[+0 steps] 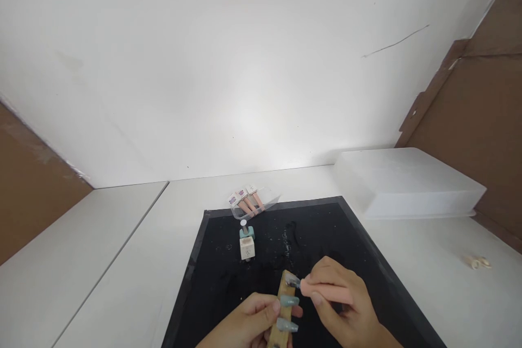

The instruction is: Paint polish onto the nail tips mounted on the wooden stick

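Observation:
My left hand is closed around a wooden strip at the bottom middle of the view, its thumb beside the greenish false nail. A greyish false nail is mounted nearer to me. My right hand pinches a pink-handled nail polish brush, its tip at the strip's far end by a pale false nail. Whether the bristles touch that nail I cannot tell. Beyond the strip stand a teal nail polish bottle with its neck uncapped and a white block-shaped bottle or cap.
A black mat with smudges covers the middle of the white table. Several pink-handled pieces with white caps lie in a clear tray at its back edge. A white box stands back right; small beige rings lie at right.

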Tool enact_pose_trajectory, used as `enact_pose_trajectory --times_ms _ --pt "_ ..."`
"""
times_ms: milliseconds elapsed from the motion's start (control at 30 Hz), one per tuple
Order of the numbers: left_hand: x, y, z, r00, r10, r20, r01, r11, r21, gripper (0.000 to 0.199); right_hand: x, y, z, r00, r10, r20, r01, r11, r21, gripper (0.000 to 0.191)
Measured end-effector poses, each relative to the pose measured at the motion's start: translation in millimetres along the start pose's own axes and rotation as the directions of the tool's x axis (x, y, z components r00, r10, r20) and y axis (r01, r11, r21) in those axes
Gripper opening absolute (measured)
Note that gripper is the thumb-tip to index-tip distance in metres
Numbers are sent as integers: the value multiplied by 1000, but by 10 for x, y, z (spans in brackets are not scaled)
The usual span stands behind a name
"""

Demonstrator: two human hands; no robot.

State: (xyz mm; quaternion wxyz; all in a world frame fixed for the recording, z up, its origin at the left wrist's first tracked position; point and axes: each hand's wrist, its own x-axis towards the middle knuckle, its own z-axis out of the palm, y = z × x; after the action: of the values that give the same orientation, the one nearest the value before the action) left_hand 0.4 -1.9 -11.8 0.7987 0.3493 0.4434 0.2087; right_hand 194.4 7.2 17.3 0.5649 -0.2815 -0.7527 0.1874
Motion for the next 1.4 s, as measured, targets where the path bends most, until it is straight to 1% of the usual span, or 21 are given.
enact_pose_trajectory --times_ms 100,267,367,433,500,600,667,733,800,933,1033,1133,1233,1333,1400 --pt "11 1 6 1000 -6 -7 6 1000 14 66 1 6 3 1000 -1 22 1 1000 -5 22" --pt "15 1 -3 1000 -14 -7 14 999 29 64 0 10 -2 998 -34 -44 33 999 -28 22" --pt "31 -22 -10 1000 -10 -18 11 1000 28 64 -5 7 -1 999 -52 -11 52 998 -20 25" --pt "43 -36 -11 1000 -1 -27 2 1000 24 65 -20 12 8 1000 -31 2 31 999 -30 24" --pt "51 -41 -13 1000 -1 -21 2 1000 31 64 -39 23 18 1000 -6 -19 5 999 -35 22" --pt "59 -46 -26 1000 -4 4 4 998 60 59 -61 39 26 998 -15 -53 15 1000 -16 24" --pt "68 -60 -44 1000 -6 24 4 997 71 57 -68 46 26 999 -25 -39 25 1000 12 25" --pt "81 -80 -64 999 -3 37 0 996 86 55 -74 50 27 1000 8 -9 -8 999 39 25" --pt "91 -101 -81 1000 4 30 -7 995 104 55 -78 52 27 999 41 -5 -41 998 44 24" --pt "94 -124 -102 1000 1 21 -4 990 139 55 -88 51 20 998 4 -57 -3 1000 18 25" --pt "89 -136 -109 999 20 33 -25 987 157 54 -95 49 15 998 36 -50 -33 998 53 23" --pt "88 -142 -111 999 27 19 -30 986 163 53 -90 48 15 998 47 -36 -45 997 57 22" --pt "84 -135 -111 1000 26 9 -27 984 179 51 -64 38 13 998 -2 -68 4 1000 26 22" --pt "79 -122 -111 999 26 45 -34 983 181 50 -33 19 7 995 -10 -96 14 999 41 19" --pt "75 -109 -108 998 31 59 -41 982 185 52 -24 9 4 997 12 -78 -8 998 54 15"
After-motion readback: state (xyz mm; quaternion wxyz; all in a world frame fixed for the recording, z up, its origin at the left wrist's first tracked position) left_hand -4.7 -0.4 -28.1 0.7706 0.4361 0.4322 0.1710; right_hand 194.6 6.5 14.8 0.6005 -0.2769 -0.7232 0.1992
